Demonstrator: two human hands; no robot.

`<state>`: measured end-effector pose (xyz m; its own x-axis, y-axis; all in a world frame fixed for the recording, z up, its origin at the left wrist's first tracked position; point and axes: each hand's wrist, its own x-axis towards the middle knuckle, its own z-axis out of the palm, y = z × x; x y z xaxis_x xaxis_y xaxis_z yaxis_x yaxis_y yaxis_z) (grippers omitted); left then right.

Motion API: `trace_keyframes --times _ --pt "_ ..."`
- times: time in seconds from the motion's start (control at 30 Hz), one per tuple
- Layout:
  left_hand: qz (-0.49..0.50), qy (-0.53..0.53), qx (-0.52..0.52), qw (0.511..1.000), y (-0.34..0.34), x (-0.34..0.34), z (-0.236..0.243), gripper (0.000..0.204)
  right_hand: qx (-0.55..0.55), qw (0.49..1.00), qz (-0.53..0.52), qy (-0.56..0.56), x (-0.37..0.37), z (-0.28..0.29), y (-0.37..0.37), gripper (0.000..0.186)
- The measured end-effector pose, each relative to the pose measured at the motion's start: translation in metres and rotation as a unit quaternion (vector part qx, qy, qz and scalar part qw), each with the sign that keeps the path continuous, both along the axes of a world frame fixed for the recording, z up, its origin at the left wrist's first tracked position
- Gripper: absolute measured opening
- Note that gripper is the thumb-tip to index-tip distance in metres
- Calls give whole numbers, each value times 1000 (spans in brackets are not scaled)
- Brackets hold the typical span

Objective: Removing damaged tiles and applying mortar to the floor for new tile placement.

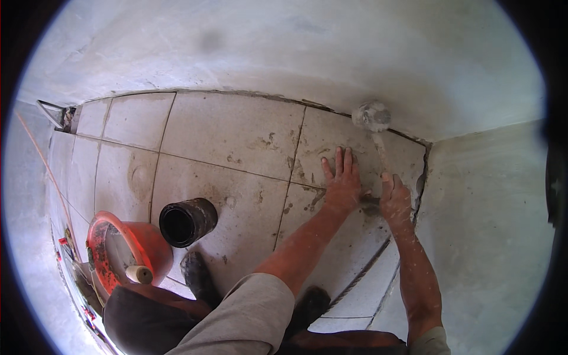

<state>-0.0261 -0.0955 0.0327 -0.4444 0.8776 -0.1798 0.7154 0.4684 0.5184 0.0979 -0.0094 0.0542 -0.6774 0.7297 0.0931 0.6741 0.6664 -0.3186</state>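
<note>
My left hand (343,183) lies flat on a pale floor tile (319,139), its fingers spread toward the wall. Closed around the handle of a mallet, my right hand (395,200) is just to the right of it. The mallet's round, grey, mortar-smeared head (371,116) is near the wall's foot, over the tile's far edge; whether it touches the tile I cannot tell. Between my wrists shows a small dark object (370,204), partly hidden and too unclear to name. Mortar crumbs and stains mark the tiles.
To the left stands an orange bucket (155,245) with grey residue inside and a pale round-ended handle (139,274) at its rim. A black cylindrical container (201,219) is beside it. A dark ribbed rod (360,276) lies near my right foot. Plastered walls (485,195) meet at the right corner.
</note>
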Motion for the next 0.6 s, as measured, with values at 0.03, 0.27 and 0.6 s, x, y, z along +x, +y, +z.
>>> trace_keyframes --times 0.03,0.27,0.6 --pt "-1 5 9 1000 1 1 0 90 -23 999 -27 21 -5 8 -5 36" --pt "2 56 49 997 6 5 -17 72 -4 999 28 -14 -21 10 -3 40" --pt "16 44 37 998 5 9 -28 70 6 998 39 -43 -34 -3 -11 39"
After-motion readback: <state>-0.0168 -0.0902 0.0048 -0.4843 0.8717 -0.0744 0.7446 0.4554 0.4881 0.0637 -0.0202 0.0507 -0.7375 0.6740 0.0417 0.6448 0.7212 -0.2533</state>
